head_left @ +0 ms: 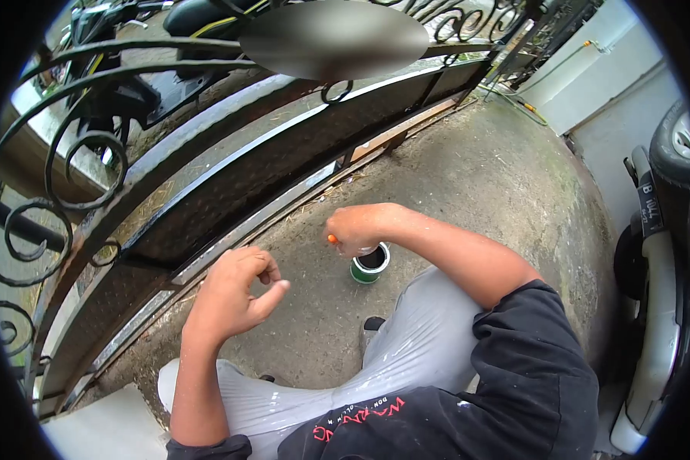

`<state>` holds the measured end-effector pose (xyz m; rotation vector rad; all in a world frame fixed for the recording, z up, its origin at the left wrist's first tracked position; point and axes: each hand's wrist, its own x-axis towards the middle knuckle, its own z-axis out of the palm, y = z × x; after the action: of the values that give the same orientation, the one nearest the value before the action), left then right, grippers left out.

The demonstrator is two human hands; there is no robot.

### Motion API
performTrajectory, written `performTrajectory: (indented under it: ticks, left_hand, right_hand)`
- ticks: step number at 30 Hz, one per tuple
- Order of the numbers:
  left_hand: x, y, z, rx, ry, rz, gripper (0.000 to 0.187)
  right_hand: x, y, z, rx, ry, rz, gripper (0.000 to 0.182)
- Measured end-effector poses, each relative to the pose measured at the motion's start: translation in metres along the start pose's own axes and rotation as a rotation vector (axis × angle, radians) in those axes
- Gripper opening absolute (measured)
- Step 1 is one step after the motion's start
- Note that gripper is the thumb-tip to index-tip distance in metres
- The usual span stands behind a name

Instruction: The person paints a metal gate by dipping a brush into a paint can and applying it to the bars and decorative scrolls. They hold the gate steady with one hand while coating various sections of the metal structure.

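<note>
My right hand (354, 230) is closed around a small orange-handled tool (333, 239), of which only the orange end shows. Just below that hand, a green paint can (366, 270) stands open on the concrete, dark inside with a pale rim. My left hand (247, 285) is raised to the left of the can, its thumb and curled fingers apart, with nothing between them. Beyond both hands runs a black metal gate (261, 161) with scrolled bars.
A motorcycle (123, 84) stands behind the gate at the upper left. At the right edge are a vehicle's bumper (655, 330) and spare wheel (678, 142). A green hose (552, 77) hangs by the wall (583, 96). Concrete ground (483, 176) lies around the can.
</note>
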<state>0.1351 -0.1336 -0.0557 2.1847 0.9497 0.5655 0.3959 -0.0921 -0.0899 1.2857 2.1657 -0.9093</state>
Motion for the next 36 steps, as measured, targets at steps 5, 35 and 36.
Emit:
performTrajectory:
  ticks: [5, 35, 36]
  left_hand:
    - [0.002, 0.005, 0.002, 0.041, -0.099, -0.004, 0.029]
    - [-0.033, -0.028, 0.002, 0.153, -0.328, -0.172, 0.039]
    - [-0.034, -0.025, 0.002, 0.147, -0.329, -0.169, 0.039]
  right_hand:
    - [0.003, 0.004, -0.002, 0.052, -0.002, 0.028, 0.019]
    - [0.059, -0.023, 0.002, -0.034, -0.139, 0.057, 0.018]
    - [0.058, -0.024, 0.000, -0.017, -0.129, 0.046, 0.018]
